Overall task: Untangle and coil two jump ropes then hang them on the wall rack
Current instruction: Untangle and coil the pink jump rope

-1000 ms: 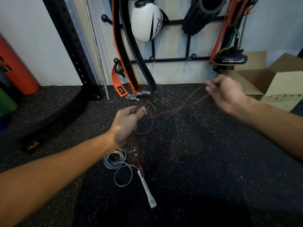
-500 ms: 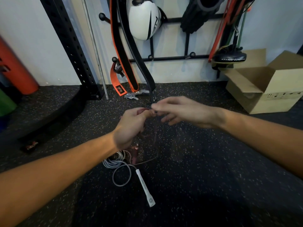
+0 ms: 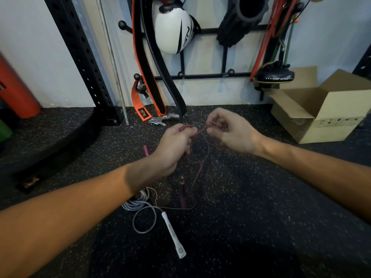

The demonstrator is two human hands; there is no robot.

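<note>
A thin dark red jump rope (image 3: 200,163) hangs in loops from both hands above the speckled black floor. My left hand (image 3: 174,145) grips a bundle of its strands. My right hand (image 3: 230,131) pinches a strand close beside the left hand. One pink handle (image 3: 146,151) shows behind my left wrist, and a dark red handle (image 3: 183,194) dangles below. A grey jump rope (image 3: 140,209) lies coiled on the floor under my left forearm, its white handle (image 3: 173,233) pointing toward me. The black wall rack (image 3: 210,76) with ball-tipped pegs stands ahead.
On the rack hang an orange-and-black belt (image 3: 144,57), a white bag (image 3: 172,35), a black foam roller (image 3: 239,23) and resistance bands (image 3: 273,33). An open cardboard box (image 3: 325,109) sits right. A black perforated upright (image 3: 80,57) and an orange roller (image 3: 16,91) stand left.
My right hand, stretched out to the right with a long strand a second ago, came back to the left hand and now pinches the rope beside it. The red loops hang lower.
</note>
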